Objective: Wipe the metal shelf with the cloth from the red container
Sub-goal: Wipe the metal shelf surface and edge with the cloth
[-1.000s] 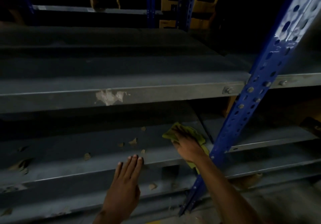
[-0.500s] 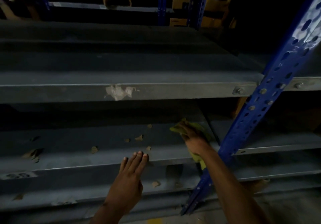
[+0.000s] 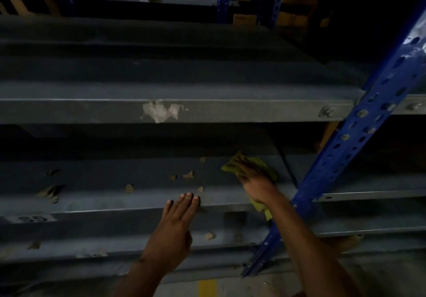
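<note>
Grey steel everywhere in this dim light: the grey metal shelf [image 3: 96,177] runs across the view, and out on its left lie torn brownish paper scraps [image 3: 49,190], with a few more scattered toward the middle. Moving along, the left hand [image 3: 177,225] lies flat, fingers straight and together, fingertips resting on the shelf's front lip and holding nothing. Then the action: the right hand [image 3: 254,181] presses down on the crumpled yellow-green cloth [image 3: 232,164], fingers over it, one end trailing off the edge under the wrist. Just beside that stands the slanting blue perforated upright post [image 3: 341,149]. The red container is not in view. By the look of it, wiping is under way at the shelf's right end; next comes a leftward sweep through those scraps, keeping the cloth flat.
</note>
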